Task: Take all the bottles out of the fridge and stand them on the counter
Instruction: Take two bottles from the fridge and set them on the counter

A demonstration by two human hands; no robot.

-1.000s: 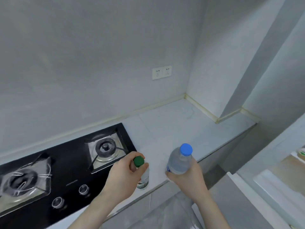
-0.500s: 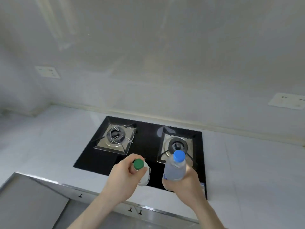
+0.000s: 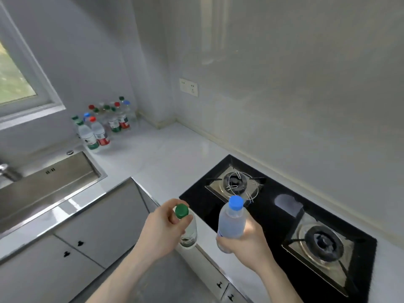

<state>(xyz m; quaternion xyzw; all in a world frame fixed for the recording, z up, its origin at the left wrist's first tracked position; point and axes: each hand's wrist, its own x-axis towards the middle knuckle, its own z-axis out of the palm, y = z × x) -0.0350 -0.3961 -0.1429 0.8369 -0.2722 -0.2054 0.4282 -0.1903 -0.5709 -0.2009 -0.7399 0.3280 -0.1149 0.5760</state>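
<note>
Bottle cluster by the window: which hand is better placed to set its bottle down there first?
Left, probably. The left hand with the green-capped bottle is on the cluster's side; the right hand holds the blue-capped bottle by the stove.

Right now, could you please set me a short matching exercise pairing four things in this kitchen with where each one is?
Things:
1. green-capped bottle
2. blue-capped bottle
3. group of bottles
4. sink

Places:
A. in the right hand
B. counter corner near the window
C. in the left hand
D. set in the counter below the window

Pairs: 1-C, 2-A, 3-B, 4-D
</note>
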